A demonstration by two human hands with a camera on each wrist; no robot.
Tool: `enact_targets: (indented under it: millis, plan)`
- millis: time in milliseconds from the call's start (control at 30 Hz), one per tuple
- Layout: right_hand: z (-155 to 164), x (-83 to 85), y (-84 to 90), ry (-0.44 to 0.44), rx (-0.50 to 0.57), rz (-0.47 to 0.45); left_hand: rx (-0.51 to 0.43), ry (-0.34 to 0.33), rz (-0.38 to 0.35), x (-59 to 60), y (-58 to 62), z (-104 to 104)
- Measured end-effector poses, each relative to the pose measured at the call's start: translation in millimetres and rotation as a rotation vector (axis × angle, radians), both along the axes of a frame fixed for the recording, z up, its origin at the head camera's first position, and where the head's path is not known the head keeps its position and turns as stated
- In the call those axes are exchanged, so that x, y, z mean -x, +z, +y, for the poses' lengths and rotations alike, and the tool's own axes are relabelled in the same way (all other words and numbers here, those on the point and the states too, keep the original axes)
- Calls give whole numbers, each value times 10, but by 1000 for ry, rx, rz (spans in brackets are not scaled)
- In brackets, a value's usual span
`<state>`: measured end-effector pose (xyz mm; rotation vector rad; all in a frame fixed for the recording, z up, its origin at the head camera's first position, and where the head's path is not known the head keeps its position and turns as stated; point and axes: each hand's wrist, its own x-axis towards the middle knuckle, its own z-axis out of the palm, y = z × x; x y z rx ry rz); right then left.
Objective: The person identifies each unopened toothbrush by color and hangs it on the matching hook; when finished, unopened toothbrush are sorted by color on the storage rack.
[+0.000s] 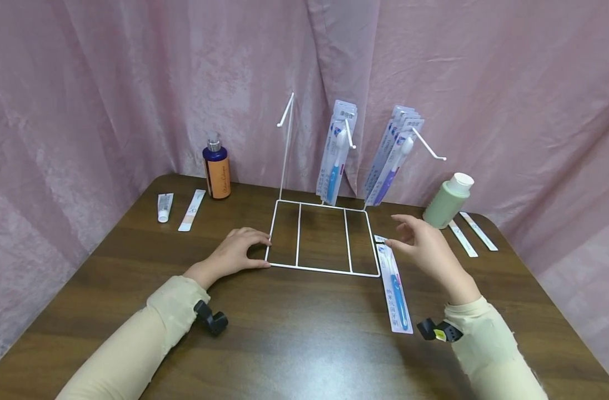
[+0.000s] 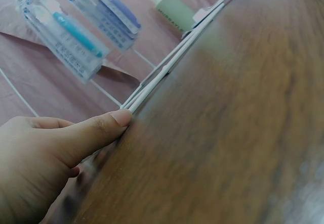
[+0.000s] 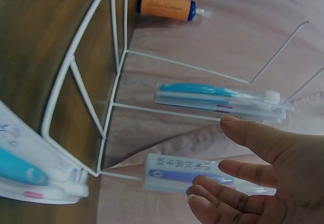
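A white wire display rack [image 1: 322, 270] stands on the dark wooden table [image 1: 294, 344], its base frame flat on the wood and three hooks rising at the back. Packs of blue toothbrushes [image 1: 336, 153] hang on the middle hook and packs of purple ones [image 1: 392, 156] on the right hook; the left hook [image 1: 286, 111] is bare. My left hand [image 1: 236, 253] rests on the table with its fingers touching the base's left front corner [image 2: 129, 105]. My right hand [image 1: 419, 241] hovers open just right of the rack, above a packaged blue toothbrush [image 1: 395, 289] lying on the table.
An orange and blue bottle [image 1: 216, 169] stands at the back left, with a small tube [image 1: 165, 206] and a flat packet [image 1: 191, 210] beside it. A pale green bottle [image 1: 448, 201] and two thin packets [image 1: 470, 234] sit at the back right. Pink curtains [image 1: 109, 83] close in the table.
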<state>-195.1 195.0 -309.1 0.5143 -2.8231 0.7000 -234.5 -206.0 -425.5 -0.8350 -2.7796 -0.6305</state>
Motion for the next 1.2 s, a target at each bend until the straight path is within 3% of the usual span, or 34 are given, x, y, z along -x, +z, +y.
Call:
enact_targets:
  millis: [300, 733, 1200]
  plan:
    - [144, -67, -238, -25, -30, -25, 1, 3, -15, -2, -1, -9]
    - [198, -51, -594, -37, -119, -150, 11, 7, -4, 3, -8, -5]
    - [158, 19, -792, -89, -178, -292, 15, 7, -23, 2, 9, -8]
